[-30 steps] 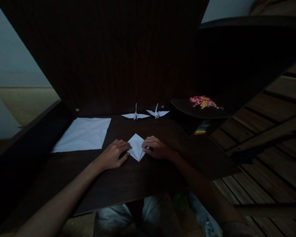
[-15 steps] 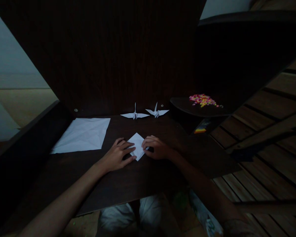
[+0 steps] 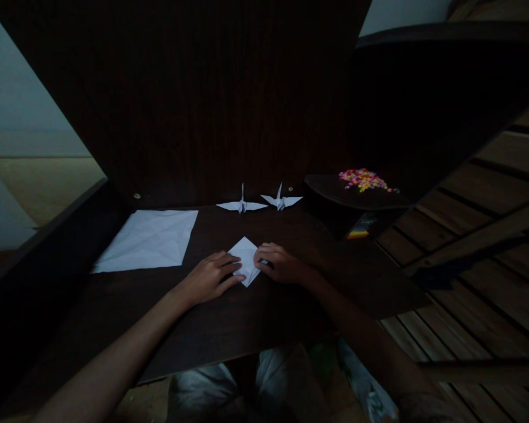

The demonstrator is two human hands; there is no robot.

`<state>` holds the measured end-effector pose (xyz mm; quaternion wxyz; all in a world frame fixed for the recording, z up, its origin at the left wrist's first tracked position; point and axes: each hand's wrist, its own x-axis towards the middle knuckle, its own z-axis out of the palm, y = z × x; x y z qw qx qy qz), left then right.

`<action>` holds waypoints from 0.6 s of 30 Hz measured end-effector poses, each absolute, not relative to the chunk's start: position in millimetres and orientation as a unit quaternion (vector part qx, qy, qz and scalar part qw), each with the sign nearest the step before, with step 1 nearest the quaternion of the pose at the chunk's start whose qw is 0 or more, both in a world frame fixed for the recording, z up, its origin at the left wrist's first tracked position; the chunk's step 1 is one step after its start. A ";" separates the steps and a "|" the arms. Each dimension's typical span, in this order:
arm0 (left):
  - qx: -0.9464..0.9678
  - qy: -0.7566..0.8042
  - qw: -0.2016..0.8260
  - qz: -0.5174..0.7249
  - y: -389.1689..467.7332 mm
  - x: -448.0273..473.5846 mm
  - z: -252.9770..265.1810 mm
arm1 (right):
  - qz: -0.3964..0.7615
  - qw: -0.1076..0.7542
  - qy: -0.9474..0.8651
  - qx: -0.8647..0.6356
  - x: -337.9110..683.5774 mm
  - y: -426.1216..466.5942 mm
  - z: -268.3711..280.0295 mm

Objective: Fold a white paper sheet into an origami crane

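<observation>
A small white square of folded paper [image 3: 245, 258] lies on the dark desk, turned so one corner points away from me. My left hand [image 3: 214, 275] rests with fingers spread on its left side, the thumb near the bottom corner. On the right edge, my right hand [image 3: 277, 262] pinches a paper flap between thumb and fingers, and a fold line slants toward the bottom corner. Beyond the hands stand two white paper cranes, the left crane [image 3: 242, 205] and the right crane [image 3: 281, 202]. A larger creased white sheet [image 3: 152, 239] lies flat at the left.
A low corner shelf [image 3: 330, 189] at the right holds a heap of small colourful pieces [image 3: 364, 180]. The dark back panel [image 3: 229, 106] rises behind the cranes, and a side board [image 3: 48, 247] bounds the desk at left. Wooden slats [image 3: 476, 294] lie beyond the right edge.
My right hand has drawn the paper's right flap slightly inward, so a slanting fold shows at the lower right. My left fingers have shifted a little; the cranes and large sheet stay put.
</observation>
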<state>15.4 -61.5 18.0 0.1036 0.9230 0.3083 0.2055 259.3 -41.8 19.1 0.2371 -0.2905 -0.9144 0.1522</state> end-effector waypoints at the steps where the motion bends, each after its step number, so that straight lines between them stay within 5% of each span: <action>1: 0.923 0.310 0.102 0.202 -61.6 15.2 18.4 | 0.150 0.236 -0.915 -0.292 258.7 -41.6 18.9; 18: 0.927 0.322 0.061 0.181 -64.7 16.7 21.7 | 0.136 0.236 -0.915 -0.298 256.0 -41.4 15.0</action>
